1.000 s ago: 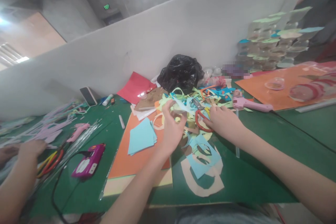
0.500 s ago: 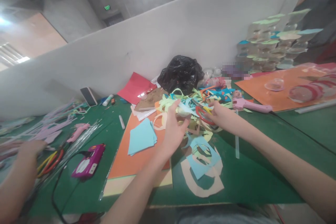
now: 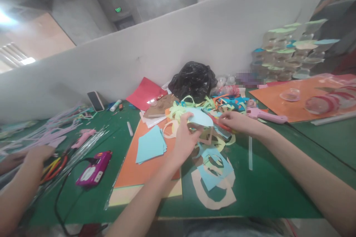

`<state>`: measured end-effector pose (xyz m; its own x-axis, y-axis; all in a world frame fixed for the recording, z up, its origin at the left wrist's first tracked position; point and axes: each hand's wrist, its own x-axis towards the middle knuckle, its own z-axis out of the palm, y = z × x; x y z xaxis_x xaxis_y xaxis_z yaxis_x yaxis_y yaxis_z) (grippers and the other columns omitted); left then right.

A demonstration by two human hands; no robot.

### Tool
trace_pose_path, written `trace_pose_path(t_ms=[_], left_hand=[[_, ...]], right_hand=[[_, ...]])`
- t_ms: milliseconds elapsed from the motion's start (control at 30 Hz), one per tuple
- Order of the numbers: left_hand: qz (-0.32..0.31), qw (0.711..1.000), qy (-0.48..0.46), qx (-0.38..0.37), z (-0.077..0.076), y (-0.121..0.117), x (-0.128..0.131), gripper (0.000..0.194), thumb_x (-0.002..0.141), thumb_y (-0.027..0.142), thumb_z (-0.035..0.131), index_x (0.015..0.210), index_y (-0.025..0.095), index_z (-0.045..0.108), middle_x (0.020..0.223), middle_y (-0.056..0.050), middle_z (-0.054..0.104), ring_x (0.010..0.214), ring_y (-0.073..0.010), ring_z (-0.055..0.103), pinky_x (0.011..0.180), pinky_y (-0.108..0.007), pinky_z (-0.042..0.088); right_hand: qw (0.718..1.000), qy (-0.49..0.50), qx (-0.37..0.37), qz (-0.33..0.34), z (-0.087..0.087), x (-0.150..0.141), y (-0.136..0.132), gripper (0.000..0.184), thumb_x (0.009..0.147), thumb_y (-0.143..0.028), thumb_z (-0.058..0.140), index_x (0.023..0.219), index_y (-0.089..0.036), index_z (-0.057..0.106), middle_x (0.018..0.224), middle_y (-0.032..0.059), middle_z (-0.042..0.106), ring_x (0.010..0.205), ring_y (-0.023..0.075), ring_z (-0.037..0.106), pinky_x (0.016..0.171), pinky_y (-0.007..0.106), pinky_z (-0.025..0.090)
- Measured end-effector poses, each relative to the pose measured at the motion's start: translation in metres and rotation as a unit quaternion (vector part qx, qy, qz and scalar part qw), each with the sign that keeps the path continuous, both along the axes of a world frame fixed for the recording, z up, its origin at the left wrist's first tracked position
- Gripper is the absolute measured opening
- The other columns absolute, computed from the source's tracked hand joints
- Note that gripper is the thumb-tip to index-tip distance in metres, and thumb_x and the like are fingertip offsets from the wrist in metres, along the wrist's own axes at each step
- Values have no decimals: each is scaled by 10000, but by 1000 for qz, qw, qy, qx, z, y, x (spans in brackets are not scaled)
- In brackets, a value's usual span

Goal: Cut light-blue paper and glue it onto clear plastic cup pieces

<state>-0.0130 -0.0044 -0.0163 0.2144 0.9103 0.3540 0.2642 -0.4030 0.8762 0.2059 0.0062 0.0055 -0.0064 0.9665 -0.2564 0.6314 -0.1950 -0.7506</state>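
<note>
My left hand [image 3: 187, 133] pinches a light blue paper piece [image 3: 202, 117] with a rounded edge, raised over the table. Close to its right, my right hand [image 3: 233, 121] grips scissors [image 3: 222, 121] by their red and yellow handles; the blades are partly hidden by the paper and point left toward it. Beneath both hands spreads a pile of green, blue and orange paper scraps [image 3: 180, 109]. Cut-out blue paper [image 3: 210, 181] and a cream paper ring [image 3: 210, 204] lie nearer me. A stack of blue sheets [image 3: 150, 146] rests on orange paper [image 3: 155, 174] to the left.
A black plastic bag [image 3: 191, 81] stands behind the scraps. Pink glue guns lie right [image 3: 267, 116] and left [image 3: 83, 137], with a purple box [image 3: 94, 170] and cable. Another person's hand [image 3: 39, 155] is at far left. Stacked clear cups [image 3: 289, 52] stand back right.
The blue paper has turned so its broad face shows, and the scissors have rotated beside it. The other person's hands have shifted slightly right.
</note>
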Motion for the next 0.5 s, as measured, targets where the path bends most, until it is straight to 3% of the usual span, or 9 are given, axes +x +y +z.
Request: trace_pose_path(t_ms=[167, 333, 500], left_hand=[[6, 998, 32, 63, -2, 2, -2, 445, 787, 59, 577, 1135, 263, 387, 1071, -23, 547, 844, -128, 622, 718, -284, 535], [22, 999, -10, 33, 0, 4, 1, 435, 840, 164, 624, 1153, 270, 341, 1128, -46, 536, 922, -149, 659, 774, -314, 548], [12, 995, -103, 3, 5, 5, 3, 392, 892, 278, 591, 1129, 281, 278, 1114, -46, 570, 909, -160, 711, 814, -352, 573]], right_hand=[[999, -36, 4, 4, -4, -1, 2, 382, 817, -554, 642, 722, -187, 599, 547, -16, 515, 500, 119, 447, 499, 237, 299], [999, -40, -6, -21, -2, -2, 2, 588, 812, -698, 587, 554, -206, 394, 472, -21, 389, 462, 121, 398, 498, 254, 284], [998, 19, 14, -59, -1, 5, -1, 614, 812, -781, 525, 634, -193, 510, 563, 29, 534, 591, 179, 538, 565, 279, 391]])
